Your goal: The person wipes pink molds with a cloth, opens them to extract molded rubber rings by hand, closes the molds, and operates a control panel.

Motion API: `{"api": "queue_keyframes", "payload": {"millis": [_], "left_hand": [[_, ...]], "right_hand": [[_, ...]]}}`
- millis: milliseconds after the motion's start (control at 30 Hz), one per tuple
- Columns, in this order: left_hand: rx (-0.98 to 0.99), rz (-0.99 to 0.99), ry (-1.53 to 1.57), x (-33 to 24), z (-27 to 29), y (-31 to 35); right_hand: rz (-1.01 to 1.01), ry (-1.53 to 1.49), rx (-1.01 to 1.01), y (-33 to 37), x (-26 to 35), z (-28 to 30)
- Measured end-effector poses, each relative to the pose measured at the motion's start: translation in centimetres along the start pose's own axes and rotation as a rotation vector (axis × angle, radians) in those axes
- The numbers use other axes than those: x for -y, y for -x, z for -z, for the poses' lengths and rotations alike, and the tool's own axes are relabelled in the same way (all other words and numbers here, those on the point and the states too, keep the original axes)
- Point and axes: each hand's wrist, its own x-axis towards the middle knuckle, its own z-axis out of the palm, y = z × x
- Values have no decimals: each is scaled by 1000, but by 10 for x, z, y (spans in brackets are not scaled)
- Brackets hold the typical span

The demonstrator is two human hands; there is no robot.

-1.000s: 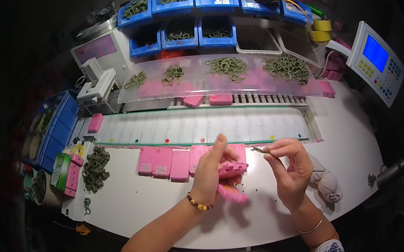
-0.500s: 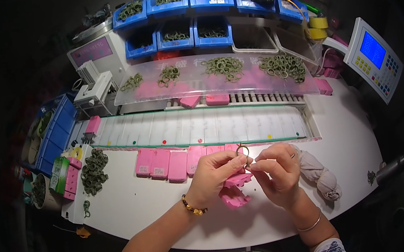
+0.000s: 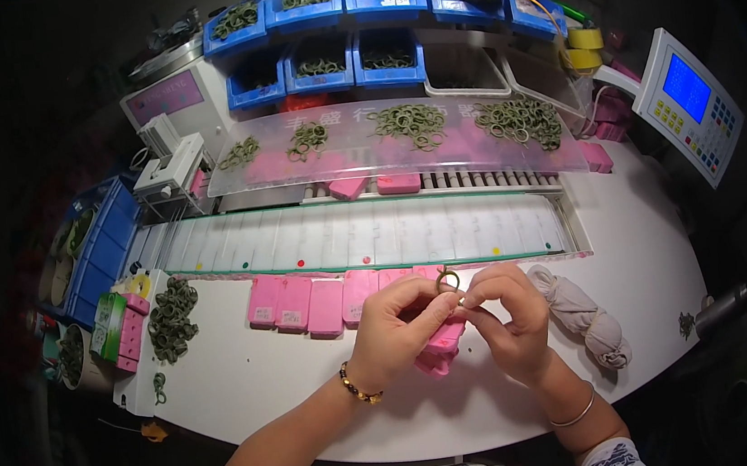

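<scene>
A dark green ring [image 3: 448, 282] stands upright above my left hand [image 3: 402, 314], whose thumb and fingers are closed around it. The same hand also holds a pink rubber mould [image 3: 444, 342] with wavy-edged halves, hanging below the fingers. At the ring's lower right, the fingertips of my right hand [image 3: 509, 310] pinch at a small pale part; whether this belongs to the ring I cannot make out. Beyond my hands, several pink mould blocks [image 3: 325, 307] lie in a row on the white table [image 3: 282, 397].
A rolled beige cloth [image 3: 581, 316] lies right of my right hand. Green rings are heaped [image 3: 173, 319] at the left and on a clear shelf [image 3: 356, 148]. Blue bins [image 3: 305, 17] stand at the back, a keypad screen [image 3: 688, 91] at the right.
The pink mould's halves hang closer together and higher under my left hand. A pink block has left the left end of the conveyor, and pink now shows inside the machine there.
</scene>
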Motion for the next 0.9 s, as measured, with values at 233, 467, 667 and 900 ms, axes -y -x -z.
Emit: {"api": "queue_keyframes", "payload": {"millis": [233, 467, 667, 900], "left_hand": [[-30, -379, -220, -2, 2, 1], [-13, -514, -414, -8, 6, -5], [-28, -594, -562, 0, 9, -5], [-12, -651, -719, 0, 5, -7]], "right_hand": [[-887, -1101, 154, 4, -8, 2], [-827, -524, 301, 5, -19, 11], [-527, -534, 121, -2, -11, 11], [-406, -508, 107, 1, -7, 11]]}}
